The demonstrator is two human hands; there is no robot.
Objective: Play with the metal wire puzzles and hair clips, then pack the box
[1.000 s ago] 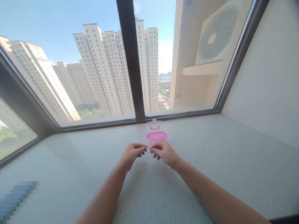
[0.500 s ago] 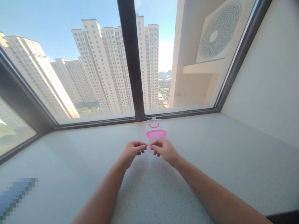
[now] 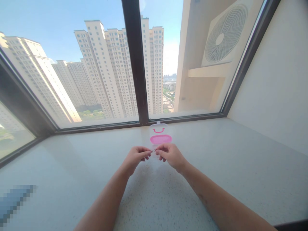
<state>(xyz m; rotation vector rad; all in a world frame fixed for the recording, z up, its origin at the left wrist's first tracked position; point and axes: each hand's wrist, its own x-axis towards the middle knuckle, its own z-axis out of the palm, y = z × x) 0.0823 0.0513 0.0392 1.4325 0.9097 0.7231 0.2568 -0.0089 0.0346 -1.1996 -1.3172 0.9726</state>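
My left hand (image 3: 138, 155) is closed in a pinch, thumb against forefinger, on a small thin ring (image 3: 151, 151). Facing it, my right hand (image 3: 170, 155) pinches another small ring (image 3: 155, 150). Only a narrow gap parts the two sets of fingertips. What kind of rings they are is too small to tell. Just beyond the hands lies an open pink case (image 3: 161, 139), its see-through lid (image 3: 158, 127) tipped back toward the window and marked with a pink smile-shaped strip. A faint, pale round thing (image 3: 147, 166) lies on the sill below my left hand.
The speckled white sill (image 3: 163, 199) spreads around both arms. A dark window frame (image 3: 137, 64) stands behind the case, with tall buildings and an air-conditioner unit (image 3: 223, 35) outside. A white wall (image 3: 271, 80) rises at right. A blurred, pixelated blue object (image 3: 14, 202) lies at lower left.
Both hands keep their pinches and almost the same place. The small rings at the fingertips have shifted very slightly; the case has not visibly moved on the sill.
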